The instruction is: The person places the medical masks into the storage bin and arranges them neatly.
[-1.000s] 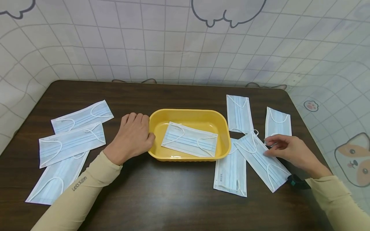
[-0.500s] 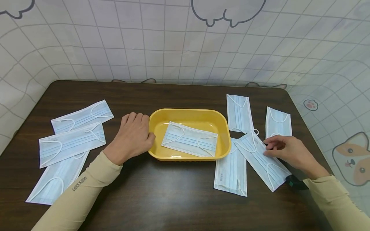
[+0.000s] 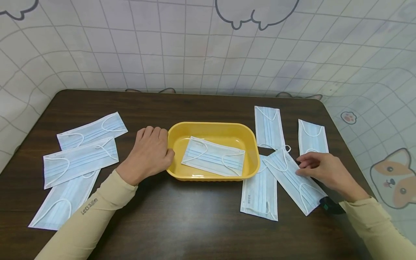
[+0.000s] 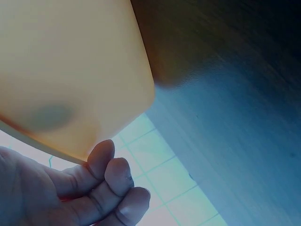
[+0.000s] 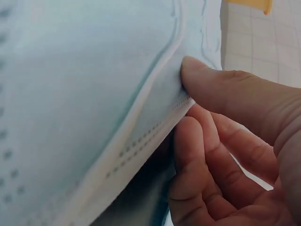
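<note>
Blue mask point(image 3: 294, 179) edge pinched by right hand point(image 3: 328, 171) beside yellow tray point(image 3: 214, 127).

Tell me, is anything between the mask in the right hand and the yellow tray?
Nothing visible blocks it. The right hand pinches the mask edge; only another flat mask lies toward the tray.

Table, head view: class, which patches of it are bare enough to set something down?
Free: the table strip before the tray, between the sleeves, and the strip behind it. Crowded: masks left and right.
</note>
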`<state>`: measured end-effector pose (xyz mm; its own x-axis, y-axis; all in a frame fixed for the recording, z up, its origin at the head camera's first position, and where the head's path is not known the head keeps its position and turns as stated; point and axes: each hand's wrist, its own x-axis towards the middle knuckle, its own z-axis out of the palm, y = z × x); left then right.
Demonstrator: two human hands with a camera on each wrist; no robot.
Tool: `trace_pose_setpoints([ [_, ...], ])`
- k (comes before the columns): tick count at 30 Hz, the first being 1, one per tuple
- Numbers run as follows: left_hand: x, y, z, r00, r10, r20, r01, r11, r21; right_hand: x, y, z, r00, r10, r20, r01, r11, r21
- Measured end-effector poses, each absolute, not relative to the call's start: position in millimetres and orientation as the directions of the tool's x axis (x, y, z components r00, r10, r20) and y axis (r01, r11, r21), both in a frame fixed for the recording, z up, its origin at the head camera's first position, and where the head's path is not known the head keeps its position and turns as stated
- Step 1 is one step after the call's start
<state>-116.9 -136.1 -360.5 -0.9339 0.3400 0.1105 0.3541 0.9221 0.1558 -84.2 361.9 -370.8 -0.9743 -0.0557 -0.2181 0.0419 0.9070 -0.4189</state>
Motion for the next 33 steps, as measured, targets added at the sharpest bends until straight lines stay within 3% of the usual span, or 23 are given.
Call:
trace_pose_setpoints([
  [11, -117, -135, -362, -0.931, 0.342, 0.127, 0.36, 0.92, 0.156, -82, 357, -370, -0.958, -0.09, -0.272, 0.046, 0.889, -0.455],
  [27, -117, -136, -362, -0.931, 0.34, 0.133, 0.358, 0.92, 0.157, -81, 359, -362, -0.952, -0.17, -0.255, 0.003, 0.827, -0.562],
  [33, -117, -136, -362, -0.927, 0.342, 0.154, 0.365, 0.917, 0.164, -82, 361, -355, -0.949, -0.141, -0.281, 0.029, 0.85, -0.526],
])
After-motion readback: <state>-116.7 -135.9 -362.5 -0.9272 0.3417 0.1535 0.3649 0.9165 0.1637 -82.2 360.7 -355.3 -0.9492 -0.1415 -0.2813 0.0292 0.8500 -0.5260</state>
